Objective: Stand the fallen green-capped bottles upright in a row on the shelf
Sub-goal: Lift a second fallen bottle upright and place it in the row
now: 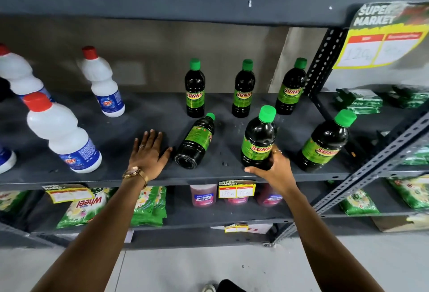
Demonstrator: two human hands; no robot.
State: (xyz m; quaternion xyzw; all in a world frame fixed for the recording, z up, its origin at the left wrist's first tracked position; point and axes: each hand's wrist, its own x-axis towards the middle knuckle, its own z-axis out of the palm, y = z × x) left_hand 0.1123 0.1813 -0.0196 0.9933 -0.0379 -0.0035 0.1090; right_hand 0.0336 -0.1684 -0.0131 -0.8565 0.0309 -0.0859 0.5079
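Note:
Three dark green-capped bottles stand upright at the back of the grey shelf: one at the left, one in the middle, one at the right. Another upright bottle stands at the front right. One bottle lies on its side, base toward me, cap pointing back. My left hand rests flat on the shelf just left of the fallen bottle's base, fingers spread. My right hand grips the lower part of an upright front bottle.
White red-capped bottles stand on the shelf's left part. A perforated steel post borders the bottles on the right, with a yellow price card above. Detergent packs fill the lower shelf.

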